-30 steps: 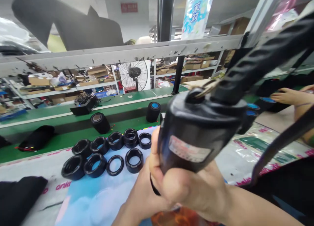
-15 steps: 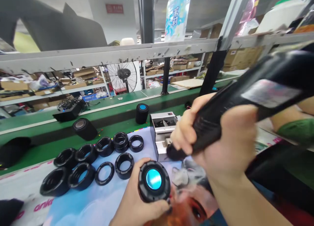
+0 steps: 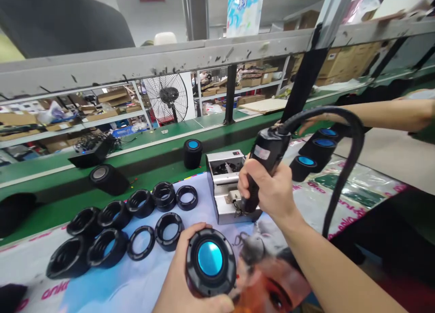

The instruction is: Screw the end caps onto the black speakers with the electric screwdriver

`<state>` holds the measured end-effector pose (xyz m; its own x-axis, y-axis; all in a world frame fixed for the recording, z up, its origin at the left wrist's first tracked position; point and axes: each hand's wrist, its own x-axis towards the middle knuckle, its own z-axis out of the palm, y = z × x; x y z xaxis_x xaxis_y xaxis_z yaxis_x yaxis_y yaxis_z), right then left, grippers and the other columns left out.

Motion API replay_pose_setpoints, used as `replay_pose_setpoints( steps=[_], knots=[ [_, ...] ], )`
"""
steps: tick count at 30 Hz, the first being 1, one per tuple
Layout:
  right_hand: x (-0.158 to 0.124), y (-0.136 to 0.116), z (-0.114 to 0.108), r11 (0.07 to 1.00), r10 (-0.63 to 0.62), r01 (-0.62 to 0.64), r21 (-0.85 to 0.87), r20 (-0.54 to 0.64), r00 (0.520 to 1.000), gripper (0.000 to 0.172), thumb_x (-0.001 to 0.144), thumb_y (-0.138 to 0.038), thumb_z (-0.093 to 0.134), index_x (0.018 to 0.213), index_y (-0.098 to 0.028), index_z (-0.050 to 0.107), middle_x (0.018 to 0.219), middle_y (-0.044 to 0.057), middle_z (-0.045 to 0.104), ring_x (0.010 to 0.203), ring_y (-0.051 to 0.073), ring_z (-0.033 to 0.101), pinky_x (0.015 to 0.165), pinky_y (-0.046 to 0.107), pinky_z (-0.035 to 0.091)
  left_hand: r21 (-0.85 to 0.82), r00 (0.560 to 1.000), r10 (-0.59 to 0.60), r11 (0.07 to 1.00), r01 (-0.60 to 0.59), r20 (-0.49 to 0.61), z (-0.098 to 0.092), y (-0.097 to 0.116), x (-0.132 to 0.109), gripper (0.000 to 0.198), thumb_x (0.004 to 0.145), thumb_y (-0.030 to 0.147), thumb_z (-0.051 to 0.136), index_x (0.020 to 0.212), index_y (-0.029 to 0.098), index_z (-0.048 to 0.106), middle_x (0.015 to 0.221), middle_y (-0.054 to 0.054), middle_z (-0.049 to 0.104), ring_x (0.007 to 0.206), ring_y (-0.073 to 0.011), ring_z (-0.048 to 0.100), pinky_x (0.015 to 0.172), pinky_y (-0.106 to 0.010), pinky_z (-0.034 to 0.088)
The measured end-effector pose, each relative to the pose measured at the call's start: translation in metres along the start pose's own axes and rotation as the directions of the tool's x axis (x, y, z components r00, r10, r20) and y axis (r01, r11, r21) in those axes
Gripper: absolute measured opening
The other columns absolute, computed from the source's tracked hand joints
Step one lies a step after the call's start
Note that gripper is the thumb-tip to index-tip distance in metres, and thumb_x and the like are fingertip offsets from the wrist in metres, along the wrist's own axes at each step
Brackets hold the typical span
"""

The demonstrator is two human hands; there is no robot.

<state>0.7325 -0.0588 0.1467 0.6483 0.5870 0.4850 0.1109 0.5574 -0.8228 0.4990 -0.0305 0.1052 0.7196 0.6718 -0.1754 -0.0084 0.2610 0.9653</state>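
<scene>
My left hand [image 3: 180,276] is wrapped round a black cylindrical speaker [image 3: 210,258], its blue shiny centre and black ring facing up. In my right hand [image 3: 273,188] is a black electric screwdriver [image 3: 270,145] with a thick cable looping from its top end. Its lower end points down at the front of a silver screw feeder [image 3: 222,181]; whether the tip touches is hard to see. Left of the speaker, several black rings [image 3: 170,231] lie in two rows on a printed sheet [image 3: 136,286].
Black speakers stand behind, one with a blue top [image 3: 193,154] and one tilted [image 3: 108,179]. At right are several blue-topped speakers [image 3: 306,163] near another person's arm [image 3: 390,115]. A metal shelf rail [image 3: 136,63] crosses above the green bench; a fan [image 3: 168,97] stands beyond.
My right hand has brought the screwdriver from a raised, slanted position down and away to the screw feeder, now more upright. My left hand still grips the speaker. The view has shifted slightly.
</scene>
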Motion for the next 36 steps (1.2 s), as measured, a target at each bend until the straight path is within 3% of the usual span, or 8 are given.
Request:
replay_pose_setpoints(
  steps=[4,8,15,20,25,28,32,36],
  knots=[
    [0.003,-0.007,0.001,0.998,-0.051,0.051,0.036,-0.001,0.999,0.061,0.089,-0.068,0.092,0.069,-0.019,0.060,0.054,-0.002,0.057,0.038,0.013,0.052,0.040,0.024,0.044,0.023,1.000,-0.002,1.000,0.002,0.004,-0.002,-0.001,0.002,0.095,0.050,0.026,0.096,0.136,0.024,0.055,0.115,-0.005,0.074,0.101,-0.0262,0.072,0.091,-0.032,0.056],
    [0.002,-0.005,0.006,0.998,-0.061,0.062,0.017,-0.036,0.997,0.052,0.082,-0.058,0.099,0.077,-0.020,0.064,0.052,-0.003,0.057,0.036,0.014,0.051,0.037,0.023,0.041,0.010,1.000,-0.012,1.000,0.012,-0.002,0.000,0.000,0.001,0.096,0.050,0.022,0.093,0.137,0.023,0.053,0.112,-0.005,0.077,0.098,-0.0266,0.075,0.090,-0.032,0.058],
    [0.001,0.008,0.003,1.000,0.004,-0.004,0.011,-0.007,1.000,0.057,0.088,-0.057,0.095,0.064,-0.019,0.060,0.052,-0.001,0.057,0.036,0.013,0.052,0.037,0.021,0.041,-0.257,0.993,-0.031,0.965,0.059,0.111,0.009,0.002,0.000,0.095,0.055,0.014,0.094,0.135,0.027,0.046,0.095,-0.004,0.081,0.085,-0.0298,0.081,0.084,-0.039,0.064],
    [0.002,-0.015,0.005,0.991,0.081,-0.088,0.099,0.077,0.994,0.053,0.084,-0.060,0.099,0.074,-0.020,0.066,0.052,-0.001,0.057,0.033,0.015,0.050,0.034,0.023,0.042,-0.146,0.995,-0.003,0.989,0.017,0.095,0.002,-0.002,-0.001,0.101,0.056,0.022,0.101,0.140,0.023,0.045,0.108,-0.008,0.081,0.093,-0.0282,0.081,0.088,-0.035,0.063],
    [0.003,-0.072,0.045,0.968,0.007,-0.011,0.251,0.017,1.000,0.055,0.072,-0.068,0.103,0.086,-0.025,0.072,0.052,-0.004,0.059,0.032,0.015,0.045,0.033,0.025,0.042,-0.162,0.986,0.001,0.986,0.026,0.166,-0.001,-0.003,-0.001,0.093,0.061,0.011,0.093,0.139,0.026,0.044,0.107,-0.005,0.081,0.096,-0.0257,0.079,0.089,-0.035,0.063],
    [-0.001,-0.095,0.078,0.942,0.078,-0.116,0.314,0.131,0.988,0.057,0.075,-0.076,0.099,0.080,-0.026,0.072,0.046,-0.005,0.057,0.027,0.016,0.042,0.025,0.026,0.037,-0.167,0.974,0.031,0.986,0.007,0.224,-0.005,-0.008,0.003,0.092,0.062,0.010,0.093,0.139,0.027,0.045,0.102,-0.002,0.078,0.090,-0.0245,0.077,0.084,-0.035,0.061],
    [-0.011,-0.101,0.104,0.934,0.058,-0.151,0.324,0.278,0.959,0.063,0.079,-0.088,0.087,0.083,-0.026,0.077,0.046,0.000,0.057,0.027,0.020,0.045,0.022,0.027,0.030,-0.070,0.967,0.116,0.992,-0.102,0.225,-0.011,-0.016,0.007,0.100,0.061,0.030,0.106,0.143,0.024,0.050,0.119,-0.010,0.074,0.108,-0.0336,0.074,0.098,-0.045,0.061],
    [-0.017,-0.095,0.106,0.937,-0.047,-0.096,0.336,0.394,0.918,0.053,0.081,-0.077,0.092,0.091,-0.026,0.083,0.059,-0.001,0.063,0.037,0.017,0.053,0.031,0.025,0.037,-0.009,0.966,0.161,0.987,-0.162,0.205,-0.013,-0.020,0.010,0.101,0.058,0.051,0.110,0.139,0.021,0.059,0.135,-0.015,0.068,0.125,-0.0429,0.068,0.111,-0.056,0.056]
  ],
)
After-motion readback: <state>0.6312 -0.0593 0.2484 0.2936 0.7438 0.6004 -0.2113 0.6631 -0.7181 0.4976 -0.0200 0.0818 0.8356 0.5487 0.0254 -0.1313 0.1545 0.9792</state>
